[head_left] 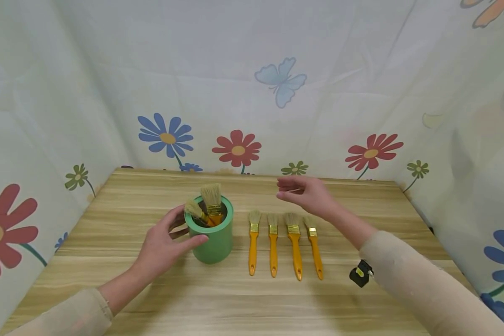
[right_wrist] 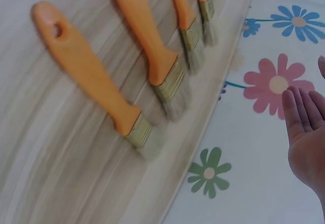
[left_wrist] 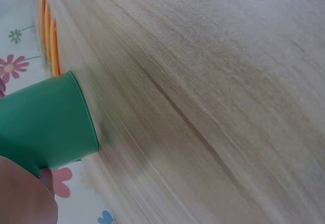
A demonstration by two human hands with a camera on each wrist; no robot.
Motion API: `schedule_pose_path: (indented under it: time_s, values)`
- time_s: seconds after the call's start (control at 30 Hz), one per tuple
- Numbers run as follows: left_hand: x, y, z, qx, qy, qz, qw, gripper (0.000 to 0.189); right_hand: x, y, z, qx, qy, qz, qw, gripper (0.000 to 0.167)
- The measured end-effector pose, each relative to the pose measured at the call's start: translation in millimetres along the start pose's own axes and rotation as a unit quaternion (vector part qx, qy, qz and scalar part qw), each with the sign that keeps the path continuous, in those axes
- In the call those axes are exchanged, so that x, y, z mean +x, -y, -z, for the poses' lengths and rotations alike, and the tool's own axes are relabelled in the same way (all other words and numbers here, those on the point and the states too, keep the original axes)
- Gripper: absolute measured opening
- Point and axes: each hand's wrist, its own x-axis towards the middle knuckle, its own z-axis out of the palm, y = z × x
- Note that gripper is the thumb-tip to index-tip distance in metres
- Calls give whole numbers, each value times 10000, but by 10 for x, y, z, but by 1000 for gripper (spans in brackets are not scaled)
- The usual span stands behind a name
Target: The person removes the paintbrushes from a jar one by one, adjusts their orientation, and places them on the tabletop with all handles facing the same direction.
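Note:
My left hand [head_left: 161,242] holds a green cylindrical can [head_left: 213,245] from its left side, thumb on the front and fingers around the far side. Two paintbrushes [head_left: 212,200] stand bristles-up inside, leaning against the rim. In the left wrist view, part of that hand [left_wrist: 25,196] shows at the wall of the can [left_wrist: 48,122]. My right hand [head_left: 308,193] hovers over the back of the table, fingers extended and nothing in them. Below and left of it, several paintbrushes [head_left: 294,238] with orange handles lie in a row, bristles pointing away from me.
A small black object [head_left: 361,274] with a yellow patch shows beside my right sleeve. The wood-grain table [head_left: 252,308] ends at a white curtain [head_left: 319,130] printed with flowers and a butterfly, which also encloses both sides.

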Motion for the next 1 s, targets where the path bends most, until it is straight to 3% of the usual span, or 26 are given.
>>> schedule_pose_path:
  time_s: [0.3,1.0]
  values:
    - [-13,-7,-1,24,-2,8,10000,88,108,248,-161,207,246,84,9994,53]
    - [2,0,0,41,4,18,10000,87,416,682,-508,68,641,796,9947,53]
